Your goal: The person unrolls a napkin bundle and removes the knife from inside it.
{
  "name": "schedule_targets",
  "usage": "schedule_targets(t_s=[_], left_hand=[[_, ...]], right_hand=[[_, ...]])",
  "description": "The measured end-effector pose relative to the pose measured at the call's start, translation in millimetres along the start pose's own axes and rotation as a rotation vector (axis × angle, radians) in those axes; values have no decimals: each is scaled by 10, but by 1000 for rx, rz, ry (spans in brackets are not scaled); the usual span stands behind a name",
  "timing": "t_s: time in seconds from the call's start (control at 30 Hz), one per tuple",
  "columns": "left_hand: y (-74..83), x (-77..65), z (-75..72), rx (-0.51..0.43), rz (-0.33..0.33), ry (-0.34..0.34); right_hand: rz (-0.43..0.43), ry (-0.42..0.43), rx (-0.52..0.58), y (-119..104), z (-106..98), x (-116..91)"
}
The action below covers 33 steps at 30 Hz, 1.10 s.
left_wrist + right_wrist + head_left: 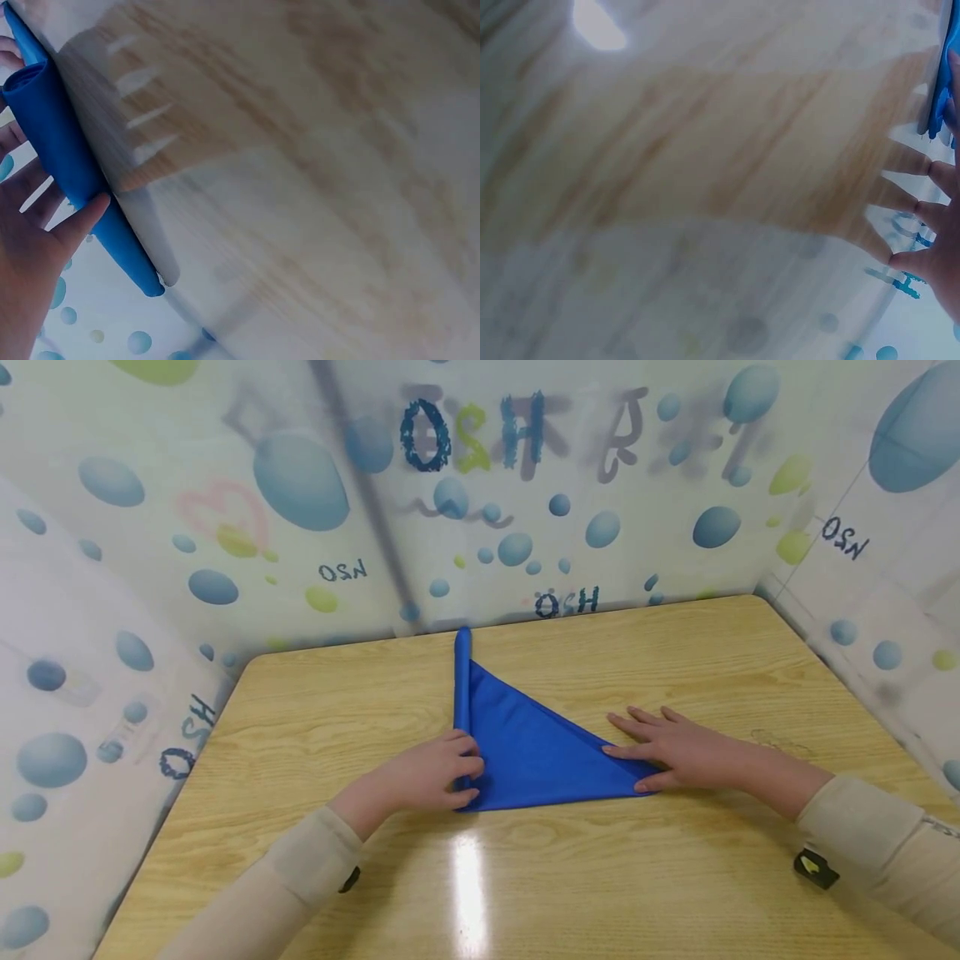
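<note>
A blue cloth (pixel 532 752) lies on the table, with a rolled left edge (pixel 462 681) and a flat triangular part that narrows to a tip at the right. My left hand (pixel 427 772) holds the near part of the roll. In the left wrist view, its thumb lies on one side of the rolled cloth (pixel 56 127) and its fingers on the other. My right hand (pixel 675 752) rests with spread fingers at the right tip, some touching the cloth and others on the wood. The right wrist view catches just a strip of blue cloth (pixel 943 82) beside the right hand (pixel 941 240).
The wooden table (pixel 337 693) is glossy and reflects the hands and a light. Behind it and at both sides stand pale walls (pixel 600 510) with blue and green dots and lettering. The roll's far end reaches the table's back edge.
</note>
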<state>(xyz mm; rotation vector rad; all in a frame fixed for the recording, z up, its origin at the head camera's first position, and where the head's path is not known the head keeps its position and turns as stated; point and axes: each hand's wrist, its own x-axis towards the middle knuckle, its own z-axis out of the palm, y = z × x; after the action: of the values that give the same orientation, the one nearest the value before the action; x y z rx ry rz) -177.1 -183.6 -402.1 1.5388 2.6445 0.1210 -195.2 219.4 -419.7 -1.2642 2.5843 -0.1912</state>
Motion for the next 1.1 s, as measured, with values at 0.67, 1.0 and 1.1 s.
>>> schedule_targets(t_s=[0.67,1.0,1.1], left_hand=[[-71,-236,-21,44,-140,-32],[-127,-345,-56,117,-139,32],[-142,-380,-57,87,-143,55]], right_hand=[[5,1,0,35,41,5],[4,0,-2,24,30,4],[2,2,-3,21,32,3]])
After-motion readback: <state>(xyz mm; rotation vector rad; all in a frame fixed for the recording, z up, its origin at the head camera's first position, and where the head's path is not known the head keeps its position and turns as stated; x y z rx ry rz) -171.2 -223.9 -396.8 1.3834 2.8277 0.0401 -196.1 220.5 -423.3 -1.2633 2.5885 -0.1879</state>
